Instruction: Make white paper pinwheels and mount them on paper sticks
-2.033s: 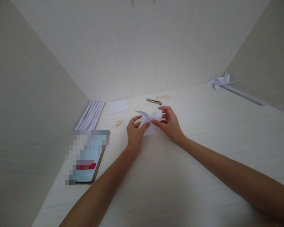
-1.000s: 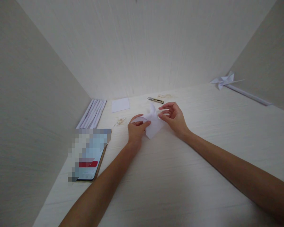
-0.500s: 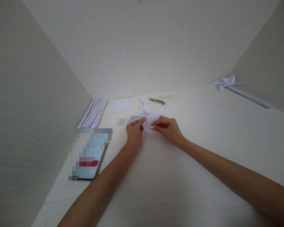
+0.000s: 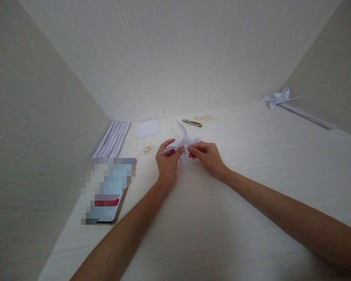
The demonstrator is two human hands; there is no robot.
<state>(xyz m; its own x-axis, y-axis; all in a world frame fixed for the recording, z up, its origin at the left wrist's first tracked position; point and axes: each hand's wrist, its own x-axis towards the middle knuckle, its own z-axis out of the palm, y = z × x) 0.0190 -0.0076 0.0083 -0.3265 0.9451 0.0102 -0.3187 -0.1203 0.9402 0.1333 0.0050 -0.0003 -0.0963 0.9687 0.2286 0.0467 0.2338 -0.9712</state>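
Between my two hands is a white paper pinwheel (image 4: pixel 182 132) with curved blades, held just above the table. My left hand (image 4: pixel 167 160) grips it from the left, thumb pressed near the middle and fingers behind a blade. On the other side, my right hand (image 4: pixel 206 154) pinches the paper at the right of the centre with thumb and forefinger. The fingers partly cover the lower blades. Just beyond the pinwheel lie small thread snips (image 4: pixel 192 123).
Several rolled white paper sticks (image 4: pixel 112 139) lie at the left wall beside a flat paper square (image 4: pixel 148 128). A phone (image 4: pixel 112 191), partly pixelated, lies nearer. Small tan scraps (image 4: pixel 148 149) are scattered about. Another pinwheel (image 4: pixel 277 98) on a paper stick (image 4: pixel 308 116) rests at the right wall.
The blade at the left has been drawn inward and my left thumb now presses nearer the pinwheel's middle. My right hand stays pinching the paper. The view has shifted slightly.
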